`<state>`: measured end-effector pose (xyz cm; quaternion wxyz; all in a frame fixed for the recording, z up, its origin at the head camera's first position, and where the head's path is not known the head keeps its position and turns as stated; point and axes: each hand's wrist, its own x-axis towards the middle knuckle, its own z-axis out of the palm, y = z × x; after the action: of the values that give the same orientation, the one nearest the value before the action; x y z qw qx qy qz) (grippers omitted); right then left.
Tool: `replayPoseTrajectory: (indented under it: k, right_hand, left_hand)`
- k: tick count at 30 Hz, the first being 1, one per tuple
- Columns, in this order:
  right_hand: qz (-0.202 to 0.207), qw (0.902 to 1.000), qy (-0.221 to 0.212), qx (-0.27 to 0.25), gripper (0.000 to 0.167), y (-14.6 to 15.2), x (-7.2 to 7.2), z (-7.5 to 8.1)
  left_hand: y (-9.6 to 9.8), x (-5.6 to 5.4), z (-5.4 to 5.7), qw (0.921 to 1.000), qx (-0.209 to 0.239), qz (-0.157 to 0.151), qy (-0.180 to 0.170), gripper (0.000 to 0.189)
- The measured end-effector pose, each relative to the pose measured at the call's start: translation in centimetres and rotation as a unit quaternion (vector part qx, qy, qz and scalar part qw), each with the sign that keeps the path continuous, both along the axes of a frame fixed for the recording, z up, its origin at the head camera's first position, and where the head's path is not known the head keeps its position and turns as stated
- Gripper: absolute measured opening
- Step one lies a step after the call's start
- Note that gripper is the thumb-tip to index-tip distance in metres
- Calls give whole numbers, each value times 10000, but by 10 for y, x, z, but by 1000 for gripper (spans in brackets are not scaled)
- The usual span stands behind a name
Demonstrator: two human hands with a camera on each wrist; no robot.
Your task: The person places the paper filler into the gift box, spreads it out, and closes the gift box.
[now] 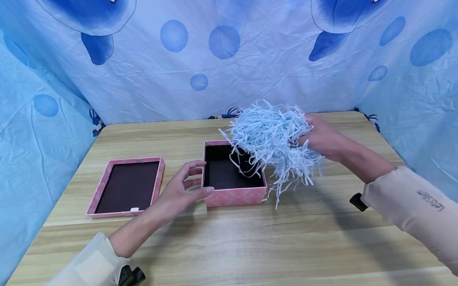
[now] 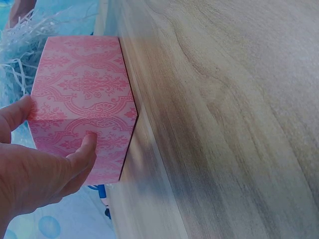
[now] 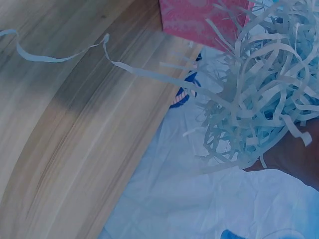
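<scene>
Clearly, we have both hands at the pink box (image 1: pixel 234 197), which stands upright on the table (image 1: pixel 236 246), its dark inside facing up. With the box as our clock's centre, the left hand (image 1: pixel 181 187) sits at nine o'clock: thumb and fingers spread and loosely bent, thumb touching near the front corner, fingertips against the side. We judge that this light touch steadies the box rather than lifts it.

At two o'clock, the right hand (image 1: pixel 318 135) grips a big clump of shredded paper (image 1: pixel 272 137). Most of its fingers are buried, so we cannot tell exactly how they close. The paper hangs over the box's right rim, some strands drooping inside and others past the outer wall; we take the hold to be high so that the bulk stays off the table.

Well apart, at nine o'clock, the lid (image 1: pixel 129 186) lies hollow side up, probably there to leave the opening free.
</scene>
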<state>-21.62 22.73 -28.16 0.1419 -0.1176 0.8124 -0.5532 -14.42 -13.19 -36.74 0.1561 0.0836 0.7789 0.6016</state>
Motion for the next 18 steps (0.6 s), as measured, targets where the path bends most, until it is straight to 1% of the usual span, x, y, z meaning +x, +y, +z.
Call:
replayPoseTrajectory:
  k: [4, 12, 18]
  right_hand:
    - [145, 9998, 57, -76, 75, -10, -2, -3]
    - [384, 9984, 215, 341, 79, -25, -5, -9]
    - [517, 9979, 316, 234, 84, -40, -7, -14]
  left_hand:
    - [0, 0, 0, 10000, 6, 27, -12, 71]
    - [0, 0, -1, 10000, -2, 50, -11, 71]
    - [1, -1, -2, 10000, 1, 53, 4, 71]
